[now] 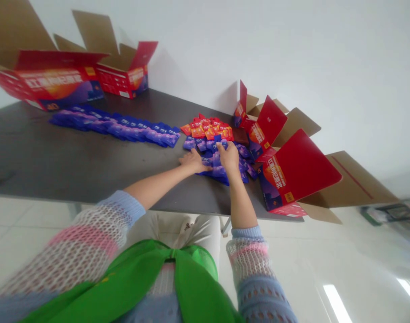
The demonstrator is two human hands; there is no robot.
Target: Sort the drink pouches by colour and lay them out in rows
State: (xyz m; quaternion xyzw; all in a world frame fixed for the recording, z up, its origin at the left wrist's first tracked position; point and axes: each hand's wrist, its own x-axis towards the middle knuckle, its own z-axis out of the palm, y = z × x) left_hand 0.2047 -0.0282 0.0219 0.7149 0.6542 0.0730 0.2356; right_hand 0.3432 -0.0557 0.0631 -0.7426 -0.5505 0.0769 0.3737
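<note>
A loose pile of purple sachets (220, 172) lies on the dark table in front of me. My right hand (229, 158) is over this pile, thumb and fingers closed on a purple sachet (217, 144). At the pile's left edge my left hand (192, 161) rests low, fingers spread and thumb stretched toward the sachets it touches. Just behind the purple pile is a heap of red and orange sachets (208, 128). To the left, a long overlapping row of purple-blue sachets (124, 127) runs across the table.
Open red cartons stand on both sides: a large carton (67, 83) and a smaller carton (122, 80) at back left, and several, including a near carton (282, 184), along the right edge. A dark brown item (240, 136) sits beside the red heap. The table (151, 166) backs onto a white wall.
</note>
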